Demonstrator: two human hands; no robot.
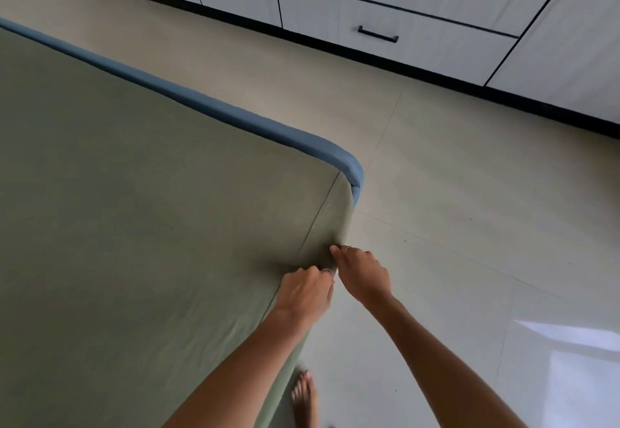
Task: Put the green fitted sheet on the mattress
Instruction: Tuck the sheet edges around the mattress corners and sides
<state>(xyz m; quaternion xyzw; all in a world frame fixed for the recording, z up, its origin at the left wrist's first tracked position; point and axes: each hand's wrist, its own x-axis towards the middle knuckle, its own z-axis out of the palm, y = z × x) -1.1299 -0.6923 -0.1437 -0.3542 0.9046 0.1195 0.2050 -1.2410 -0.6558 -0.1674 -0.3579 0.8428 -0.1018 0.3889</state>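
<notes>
Green fitted sheet (134, 209): spread flat over the mattress top, drawn down over its near corner. Blue bed frame (214, 110): rim showing along the sheet's far edge. Left hand (307, 291): fingers curled, pinching sheet fabric at the near edge. Right hand (364, 271): just beside, fingers pinching the sheet's side. White drawers (396, 21): beyond the bed, across the tiled floor (469, 209)

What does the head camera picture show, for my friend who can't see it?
Two hands, the left hand and the right hand, grip the green fitted sheet at the side of a bed, near its corner. A blue bed frame edges the bed, with white drawers across the pale floor.
</notes>
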